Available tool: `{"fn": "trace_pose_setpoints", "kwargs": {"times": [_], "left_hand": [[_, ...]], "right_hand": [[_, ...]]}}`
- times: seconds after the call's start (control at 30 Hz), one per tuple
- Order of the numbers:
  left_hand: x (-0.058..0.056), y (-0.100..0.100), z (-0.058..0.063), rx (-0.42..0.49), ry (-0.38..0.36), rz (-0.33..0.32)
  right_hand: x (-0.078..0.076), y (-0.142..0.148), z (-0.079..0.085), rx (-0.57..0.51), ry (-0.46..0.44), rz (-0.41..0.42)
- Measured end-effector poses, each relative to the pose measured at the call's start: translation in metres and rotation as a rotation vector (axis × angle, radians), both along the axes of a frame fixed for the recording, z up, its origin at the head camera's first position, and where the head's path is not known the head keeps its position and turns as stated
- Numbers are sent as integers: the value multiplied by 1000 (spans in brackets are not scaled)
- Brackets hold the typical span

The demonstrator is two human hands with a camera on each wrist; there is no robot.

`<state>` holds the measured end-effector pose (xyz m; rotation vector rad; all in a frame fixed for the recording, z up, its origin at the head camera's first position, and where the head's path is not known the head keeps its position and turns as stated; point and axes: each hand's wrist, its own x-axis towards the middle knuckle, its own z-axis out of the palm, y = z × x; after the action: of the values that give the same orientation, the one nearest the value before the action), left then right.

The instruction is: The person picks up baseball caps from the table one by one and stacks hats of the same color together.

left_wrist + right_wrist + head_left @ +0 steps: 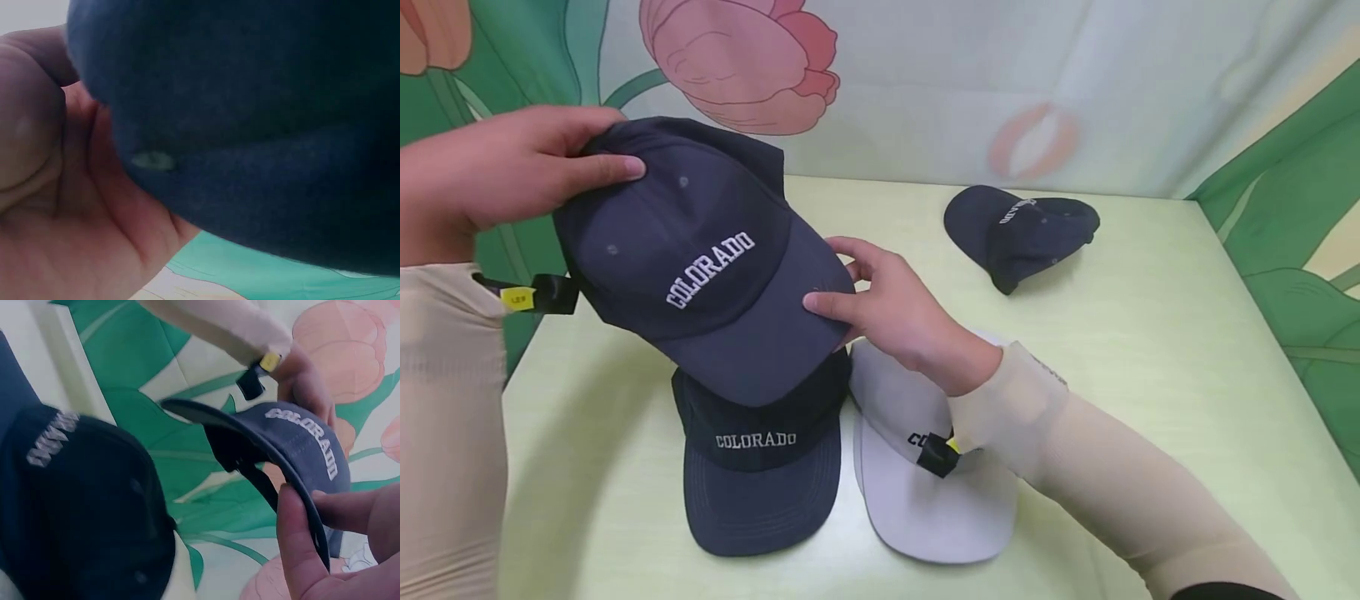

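Both hands hold a navy baseball cap (700, 242) with white COLORADO lettering, tilted above the table. My left hand (527, 171) grips its crown at the back, thumb on the outside; in the left wrist view the dark fabric (250, 125) fills most of the picture. My right hand (895, 312) pinches the brim's edge between thumb and fingers, as the right wrist view shows at the brim (275, 456). Below the held cap lies a second navy cap (760, 492), its crown partly covered. Beside it sits a light grey cap (940, 517), partly behind my right wrist.
Another navy cap (1022, 233) lies on its side toward the back right of the pale table (1165, 333). A curtain with printed tulips (925, 75) hangs behind the table, and green leaf-patterned cloth (1292, 225) runs along its right side.
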<state>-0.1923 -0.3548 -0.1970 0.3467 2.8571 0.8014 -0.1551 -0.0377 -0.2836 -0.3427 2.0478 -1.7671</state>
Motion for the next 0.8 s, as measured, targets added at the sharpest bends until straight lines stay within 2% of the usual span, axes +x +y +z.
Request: {"fn": "trace_pose_setpoints", "kwargs": {"times": [0.2, 0.43, 0.67, 0.8], "left_hand": [[-4, -2, 0, -14, -50, -52], [-6, -1, -2, -20, -100, -122], [-6, 8, -7, -53, -181, -186], [-7, 13, -14, -69, -206, -262]], "right_hand": [[17, -4, -10, -15, 35, -43], [37, -8, -21, -30, 28, -64], [58, -8, -35, -103, -13, -57], [71, -8, -43, -163, -63, -47]]}}
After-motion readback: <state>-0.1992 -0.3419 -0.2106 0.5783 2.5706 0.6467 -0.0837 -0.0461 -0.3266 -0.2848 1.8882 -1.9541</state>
